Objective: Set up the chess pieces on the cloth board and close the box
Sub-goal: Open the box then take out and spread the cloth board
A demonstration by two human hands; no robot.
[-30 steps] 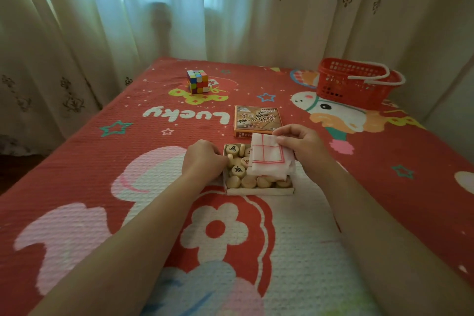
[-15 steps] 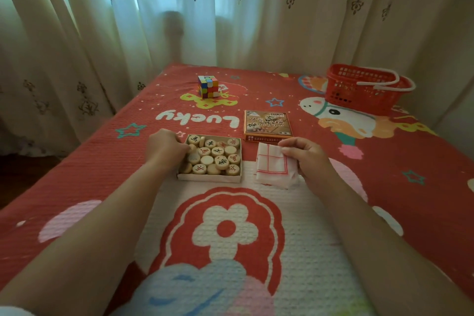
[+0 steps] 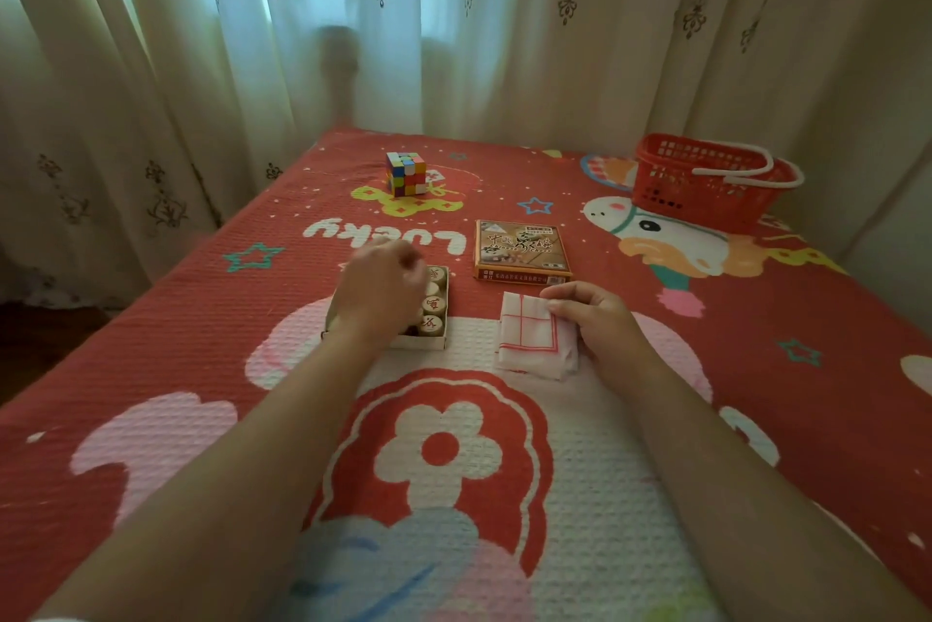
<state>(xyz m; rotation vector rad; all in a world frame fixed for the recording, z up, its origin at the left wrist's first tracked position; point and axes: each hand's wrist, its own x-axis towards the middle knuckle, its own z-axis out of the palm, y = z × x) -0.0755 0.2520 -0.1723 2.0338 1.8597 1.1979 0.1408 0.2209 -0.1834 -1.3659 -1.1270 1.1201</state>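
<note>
The open box tray point(image 3: 426, 344) lies on the bed cover and holds several round wooden chess pieces point(image 3: 434, 304). My left hand point(image 3: 378, 291) hovers over the tray, blurred, hiding most of the pieces; whether it holds one is unclear. To the right lies the folded white cloth board point(image 3: 527, 341) with red grid lines. My right hand point(image 3: 600, 324) pinches its upper right edge. The box lid point(image 3: 522, 249), brown with printed characters, lies face up just behind the cloth.
A colourful puzzle cube point(image 3: 406, 173) stands at the far middle of the red patterned bed cover point(image 3: 201, 344). A red plastic basket point(image 3: 706, 187) with white handles sits at the far right. Curtains hang behind the bed and along its left side.
My right hand lifted the folded cloth off the tray and set it down to the right. My left hand slid the tray leftward, then moved from its left edge to over the pieces.
</note>
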